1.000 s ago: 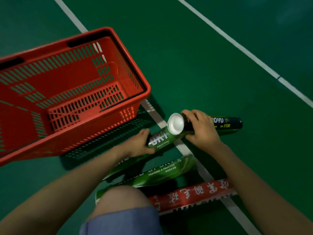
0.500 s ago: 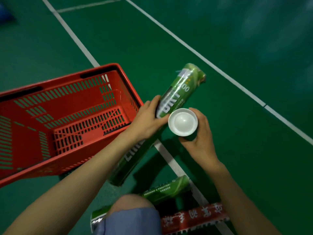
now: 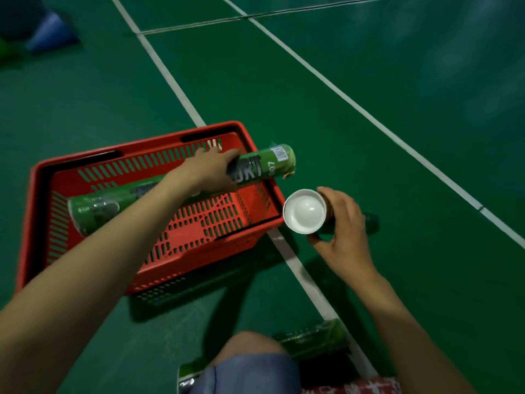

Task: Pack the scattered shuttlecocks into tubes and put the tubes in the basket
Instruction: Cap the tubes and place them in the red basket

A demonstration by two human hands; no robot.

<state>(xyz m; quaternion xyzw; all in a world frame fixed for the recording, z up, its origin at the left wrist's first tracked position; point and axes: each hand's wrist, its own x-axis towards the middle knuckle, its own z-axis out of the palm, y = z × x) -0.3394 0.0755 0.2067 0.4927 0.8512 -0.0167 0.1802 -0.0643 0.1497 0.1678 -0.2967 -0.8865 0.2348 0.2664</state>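
A long green shuttlecock tube point(image 3: 264, 163) lies slanted across the red plastic basket point(image 3: 39, 223), its far end jutting past the basket's right rim. My left hand point(image 3: 211, 173) grips this tube near that far end. To the right of the basket, my right hand point(image 3: 342, 231) holds a dark tube upright above the floor; its white cap point(image 3: 304, 211) faces the camera and most of its body is hidden behind the hand. No loose shuttlecocks are visible.
Another green tube point(image 3: 312, 338) lies on the court floor by my knee point(image 3: 250, 348), and a red tube point(image 3: 355, 388) shows at the bottom edge. White court lines cross the green floor. A blue object point(image 3: 48, 32) sits at the far top left.
My left hand swung the green tube leftward from over the floor to across the basket. My right hand kept the white-capped tube upright. The view tilted so the basket sits lower.
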